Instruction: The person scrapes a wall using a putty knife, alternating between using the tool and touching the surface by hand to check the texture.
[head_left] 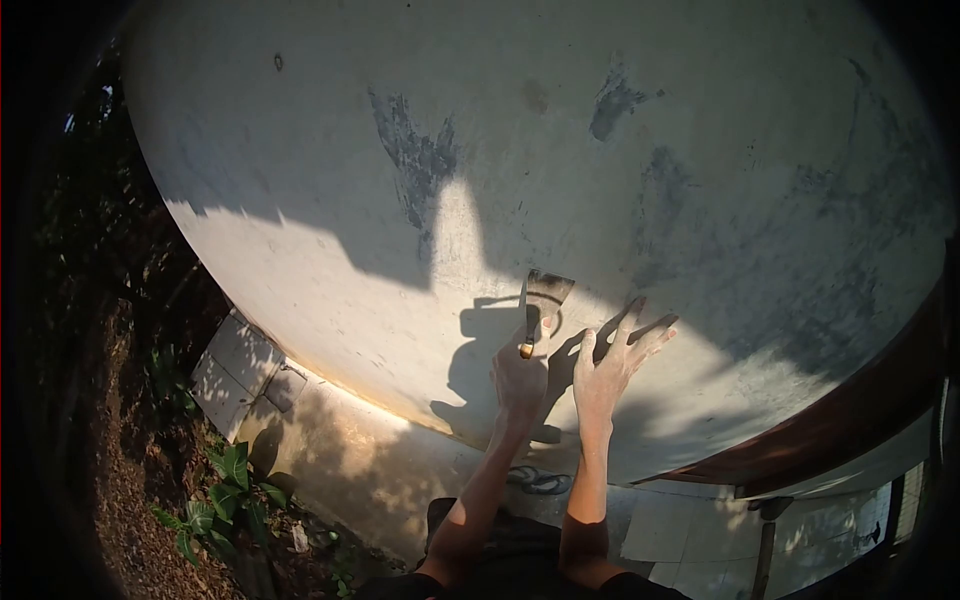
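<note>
My left hand (519, 382) is closed around a scraper (551, 287), its wide metal blade pointing up at the wall. A yellowish handle end (526, 351) shows at the fingers, while the rest of the grip is hidden in the hand. Just to the right, my right hand (605, 373) has its fingers spread, fingertips right by the wall surface, holding nothing. Both hands look dusty. The pale wall (360, 330) in front carries rough grey patches (415, 150), and my shadow falls across its sunlit lower part.
Paving (340, 425) runs along the wall's foot, with a pair of sandals (540, 480) close to my body. Green plants (232, 490) and brown soil (125, 450) lie to the left. At the right are a dark brown band (830, 430) and a post (764, 560).
</note>
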